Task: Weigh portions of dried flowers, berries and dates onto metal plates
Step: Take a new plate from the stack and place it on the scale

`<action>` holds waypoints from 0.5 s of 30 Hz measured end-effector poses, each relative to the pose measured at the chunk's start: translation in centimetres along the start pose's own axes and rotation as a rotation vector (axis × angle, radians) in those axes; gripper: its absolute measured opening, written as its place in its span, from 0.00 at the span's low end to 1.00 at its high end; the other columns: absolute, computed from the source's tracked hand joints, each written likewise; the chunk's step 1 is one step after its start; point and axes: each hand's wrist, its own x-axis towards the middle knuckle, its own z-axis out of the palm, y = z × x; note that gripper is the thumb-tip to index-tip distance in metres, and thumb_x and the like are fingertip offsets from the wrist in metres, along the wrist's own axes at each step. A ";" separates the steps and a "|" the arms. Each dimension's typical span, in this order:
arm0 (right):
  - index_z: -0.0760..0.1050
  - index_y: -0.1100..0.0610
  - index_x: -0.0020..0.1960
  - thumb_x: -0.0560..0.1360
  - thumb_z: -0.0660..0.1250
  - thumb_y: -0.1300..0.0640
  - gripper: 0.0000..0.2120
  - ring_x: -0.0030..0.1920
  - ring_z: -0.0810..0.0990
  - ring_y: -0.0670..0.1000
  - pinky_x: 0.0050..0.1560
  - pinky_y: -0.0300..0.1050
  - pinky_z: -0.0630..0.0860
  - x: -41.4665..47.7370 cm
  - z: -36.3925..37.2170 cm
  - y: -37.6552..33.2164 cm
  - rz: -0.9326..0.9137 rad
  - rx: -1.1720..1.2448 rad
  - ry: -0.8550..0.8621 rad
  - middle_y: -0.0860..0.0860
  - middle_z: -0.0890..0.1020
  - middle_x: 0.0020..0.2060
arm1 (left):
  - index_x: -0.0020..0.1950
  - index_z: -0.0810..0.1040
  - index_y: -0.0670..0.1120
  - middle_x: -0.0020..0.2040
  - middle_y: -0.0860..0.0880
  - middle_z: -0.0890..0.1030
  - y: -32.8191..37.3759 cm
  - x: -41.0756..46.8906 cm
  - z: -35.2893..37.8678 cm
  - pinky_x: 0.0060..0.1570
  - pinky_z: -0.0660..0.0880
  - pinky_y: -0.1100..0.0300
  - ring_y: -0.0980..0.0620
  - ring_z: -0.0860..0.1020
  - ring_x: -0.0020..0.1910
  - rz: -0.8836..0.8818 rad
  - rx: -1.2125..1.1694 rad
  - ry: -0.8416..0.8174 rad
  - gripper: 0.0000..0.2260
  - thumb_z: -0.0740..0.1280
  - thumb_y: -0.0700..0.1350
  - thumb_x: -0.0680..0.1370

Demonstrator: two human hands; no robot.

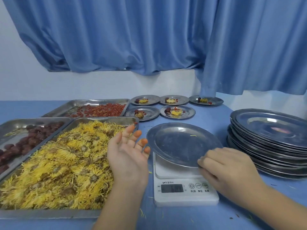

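An empty metal plate [179,143] lies tilted on the white kitchen scale [184,190]. My right hand [227,168] grips its near right rim. My left hand [129,151] hovers open, palm up, between the plate and the tray of dried yellow flowers [58,166], fingertips stained orange. A tray of dark red dates [25,140] sits at the left, and a tray of red berries [99,110] behind it. Several filled plates [177,112] with a flower, berries and a date stand at the back.
A tall stack of empty metal plates [269,141] stands at the right, close to my right hand. A blue curtain [149,39] hangs over the white wall behind the blue table [182,218]. Loose petals lie scattered around the scale.
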 end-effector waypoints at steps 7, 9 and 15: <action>0.76 0.57 0.30 0.69 0.69 0.62 0.09 0.26 0.73 0.56 0.26 0.46 0.72 0.1 0.1 -0.2 0.055 0.019 -0.024 0.51 0.74 0.26 | 0.51 0.81 0.46 0.38 0.50 0.82 0.5 0.4 -0.1 0.35 0.69 0.57 0.51 0.76 0.34 0.036 0.037 -0.002 0.16 0.59 0.53 0.76; 0.77 0.56 0.31 0.68 0.70 0.62 0.08 0.27 0.74 0.56 0.27 0.47 0.72 0.0 0.1 -0.3 0.062 0.016 -0.066 0.51 0.76 0.27 | 0.52 0.81 0.46 0.38 0.50 0.82 0.6 0.4 -0.1 0.35 0.69 0.57 0.51 0.76 0.34 0.053 0.047 0.012 0.16 0.59 0.54 0.76; 0.82 0.54 0.38 0.69 0.72 0.53 0.05 0.31 0.79 0.51 0.31 0.45 0.76 0.1 -1.5 -1.1 0.087 0.226 -0.158 0.47 0.81 0.35 | 0.52 0.81 0.46 0.39 0.49 0.81 0.7 0.2 -0.3 0.35 0.69 0.57 0.51 0.76 0.34 0.057 0.066 0.014 0.16 0.59 0.54 0.77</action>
